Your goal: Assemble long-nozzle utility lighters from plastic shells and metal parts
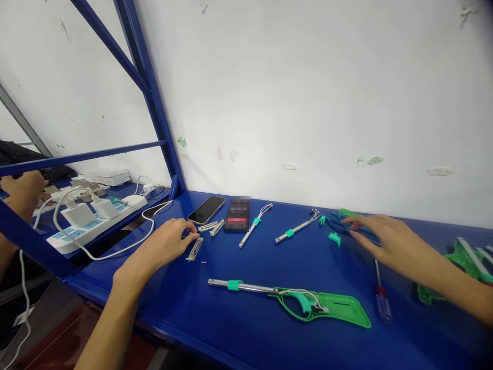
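My left hand is at the left of the blue table, thumb and index finger brought together at the upper end of a small clear part; whether they grip it is unclear. Two more clear parts lie just beyond. My right hand reaches to the right back, its fingers on a blue item, perhaps a tool's handles. Small teal pieces lie beside it. Two metal rods with teal collars rest between the hands. Nearer, an open green lighter-shaped shell holds a rod and white wires.
A phone and a dark box lie at the back. A screwdriver and green shells are at the right. A power strip, cables and a blue frame stand left, near another person's arm.
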Demonstrator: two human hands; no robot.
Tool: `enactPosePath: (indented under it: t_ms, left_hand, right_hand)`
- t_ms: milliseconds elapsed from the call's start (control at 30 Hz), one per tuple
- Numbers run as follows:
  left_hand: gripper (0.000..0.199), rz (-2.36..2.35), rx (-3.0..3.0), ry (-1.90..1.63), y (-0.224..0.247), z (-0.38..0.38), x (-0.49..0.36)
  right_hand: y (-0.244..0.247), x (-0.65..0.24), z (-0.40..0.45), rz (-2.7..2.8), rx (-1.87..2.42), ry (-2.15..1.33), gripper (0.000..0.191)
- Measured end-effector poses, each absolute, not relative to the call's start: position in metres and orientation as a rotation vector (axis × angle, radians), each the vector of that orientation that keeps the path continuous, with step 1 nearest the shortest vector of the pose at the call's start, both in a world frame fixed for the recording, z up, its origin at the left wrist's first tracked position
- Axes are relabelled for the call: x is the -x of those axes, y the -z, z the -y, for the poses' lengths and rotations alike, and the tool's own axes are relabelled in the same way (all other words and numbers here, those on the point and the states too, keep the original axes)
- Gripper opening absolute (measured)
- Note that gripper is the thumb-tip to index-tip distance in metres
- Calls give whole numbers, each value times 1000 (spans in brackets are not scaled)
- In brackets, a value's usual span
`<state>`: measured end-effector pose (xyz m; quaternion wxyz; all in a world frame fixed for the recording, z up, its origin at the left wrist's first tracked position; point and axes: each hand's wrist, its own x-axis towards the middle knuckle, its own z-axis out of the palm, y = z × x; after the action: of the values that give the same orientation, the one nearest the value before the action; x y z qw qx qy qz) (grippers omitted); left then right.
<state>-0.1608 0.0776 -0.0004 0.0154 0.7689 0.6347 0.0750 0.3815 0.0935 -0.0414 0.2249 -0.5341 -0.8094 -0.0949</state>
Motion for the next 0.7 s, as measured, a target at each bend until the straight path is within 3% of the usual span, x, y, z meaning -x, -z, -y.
enactPosePath:
  t_ms: [200, 433, 700]
  left_hand:
    - [39, -2034, -2333, -284, -4, -66, 146]
    - [25, -2000, -2315, -391, -8, -60, 134]
    - [32, -1940, -2264, -752, -31, -46, 121]
  right_hand:
    - [39, -378, -90, 2256, 1439, 260, 41]
    - [40, -374, -88, 2269, 1394, 269, 36]
    - [30, -365, -83, 2241, 1379, 258, 40]
